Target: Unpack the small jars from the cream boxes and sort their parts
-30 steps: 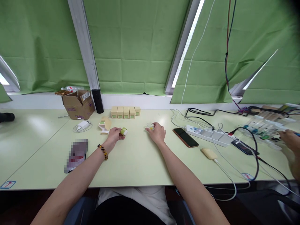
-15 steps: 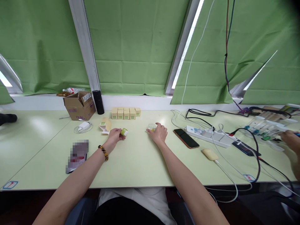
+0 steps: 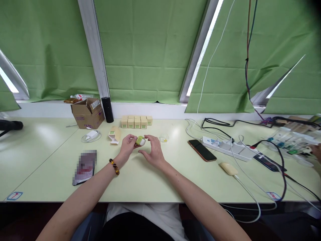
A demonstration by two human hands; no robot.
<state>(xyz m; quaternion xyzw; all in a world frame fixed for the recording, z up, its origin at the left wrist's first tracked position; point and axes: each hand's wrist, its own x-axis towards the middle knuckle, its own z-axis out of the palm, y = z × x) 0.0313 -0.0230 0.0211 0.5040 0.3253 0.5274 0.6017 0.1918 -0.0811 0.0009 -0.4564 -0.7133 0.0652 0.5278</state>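
My left hand (image 3: 126, 147), with a beaded bracelet at the wrist, grips a small green-and-white container (image 3: 140, 141) between thumb and fingers, above the table. Just right of it is my right hand (image 3: 155, 153), thumb and fingers spread around a gap; whether a fingertip touches the container I cannot tell. A clear plastic piece (image 3: 164, 139) with a bit of yellow lies on the table behind my right hand. Beyond my left hand stands an opened small cream carton (image 3: 114, 136). Several closed cream cartons (image 3: 137, 122) form a row at the back.
Left are a phone-like device (image 3: 85, 167), a white charger with cable (image 3: 91, 135), a cardboard box (image 3: 87, 114) and a black cylinder (image 3: 107, 109). Right are a phone (image 3: 202, 150), a power strip (image 3: 227, 148), a cream mouse-shaped object (image 3: 228, 168), tangled cables and another person's hand (image 3: 316, 150).
My right hand has moved left, away from the clear plastic piece, to beside the green-and-white container. My left hand has brought the container slightly right. The view has shifted a little.
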